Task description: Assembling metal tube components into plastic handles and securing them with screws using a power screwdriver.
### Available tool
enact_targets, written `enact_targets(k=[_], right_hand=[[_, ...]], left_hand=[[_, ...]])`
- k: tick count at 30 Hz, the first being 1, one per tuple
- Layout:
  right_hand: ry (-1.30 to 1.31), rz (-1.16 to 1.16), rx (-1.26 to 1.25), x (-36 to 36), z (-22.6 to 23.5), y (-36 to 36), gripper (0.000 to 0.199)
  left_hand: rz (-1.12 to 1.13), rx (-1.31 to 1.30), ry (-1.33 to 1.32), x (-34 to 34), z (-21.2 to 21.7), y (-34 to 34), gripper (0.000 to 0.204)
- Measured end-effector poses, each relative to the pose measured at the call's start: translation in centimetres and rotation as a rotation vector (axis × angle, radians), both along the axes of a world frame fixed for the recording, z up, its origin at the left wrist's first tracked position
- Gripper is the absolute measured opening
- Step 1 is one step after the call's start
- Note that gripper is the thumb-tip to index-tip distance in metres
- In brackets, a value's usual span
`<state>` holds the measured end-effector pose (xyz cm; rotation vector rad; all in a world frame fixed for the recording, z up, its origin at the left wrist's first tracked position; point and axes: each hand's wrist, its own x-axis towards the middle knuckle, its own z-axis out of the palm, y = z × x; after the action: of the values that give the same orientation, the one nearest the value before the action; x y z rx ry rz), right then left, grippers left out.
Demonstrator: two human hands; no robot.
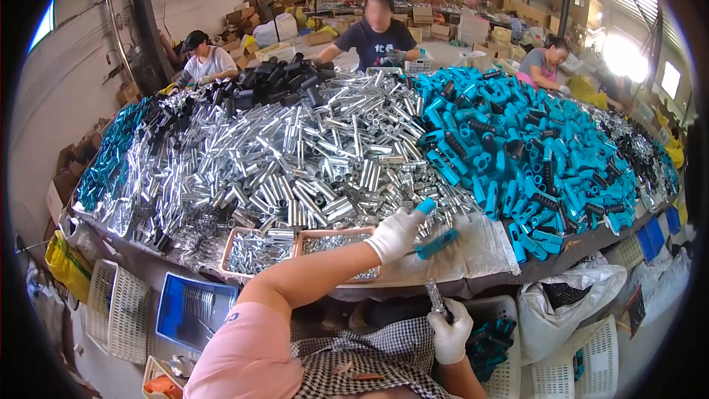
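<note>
Two gloved hands are yours, both near the counter's (550,262) front edge. Along the far left edge of the counter lies a strip of teal plastic parts (111,151), with black plastic tubes (277,77) piled toward the back. Beside them the great heap of short shiny metal tubes (295,155) fills the middle of the counter. At the front edge, two shallow pink trays (295,240) sit side by side, each holding small metal pieces. Your left hand (395,233), in a white glove, reaches across the right-hand tray and is closed around a teal plastic handle piece (436,244), held just over the front edge by the clear plastic sheet (480,247). Your right hand (450,332), also gloved white, is lower, below the counter edge, gripping a short metal rod (434,297) that points up toward the handle piece. To the right, a pile of teal plastic handle shells (517,148) covers the counter as far as its right edge.
</note>
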<state>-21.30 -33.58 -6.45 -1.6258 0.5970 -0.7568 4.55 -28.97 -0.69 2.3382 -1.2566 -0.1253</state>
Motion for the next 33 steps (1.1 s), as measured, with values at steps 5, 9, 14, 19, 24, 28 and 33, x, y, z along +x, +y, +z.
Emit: enact_targets(k=[5,9,14,19,24,28,33], right_hand=[[-0.001,0.088,-0.05,0.4,0.9,1.9,0.029],[0.024,0.168,-0.106,1.7,2.1,3.6,0.028],[0.087,0.333,-0.163,3.8,4.0,5.8,0.03],[0.097,0.418,-0.174,5.2,4.2,7.5,0.032],[0.052,0.536,-0.189,5.9,4.7,9.1,0.032],[0.075,0.558,-0.261,5.8,4.8,10.0,0.032],[0.072,0.558,-0.353,5.5,5.7,10.4,0.032]], left_hand=[[-0.104,-0.666,0.514,0.7,-0.1,8.1,0.089],[-0.053,-0.784,0.934,0.0,1.1,15.2,0.063],[0.153,-0.566,0.929,-1.0,1.6,23.1,0.042],[0.067,-0.329,0.443,-2.3,2.8,29.3,0.044],[-0.112,-0.167,0.361,-3.2,3.5,31.7,0.047],[-0.107,-0.311,0.324,-3.0,2.7,32.7,0.037],[-0.187,-0.361,0.234,-2.7,3.0,33.0,0.04]])
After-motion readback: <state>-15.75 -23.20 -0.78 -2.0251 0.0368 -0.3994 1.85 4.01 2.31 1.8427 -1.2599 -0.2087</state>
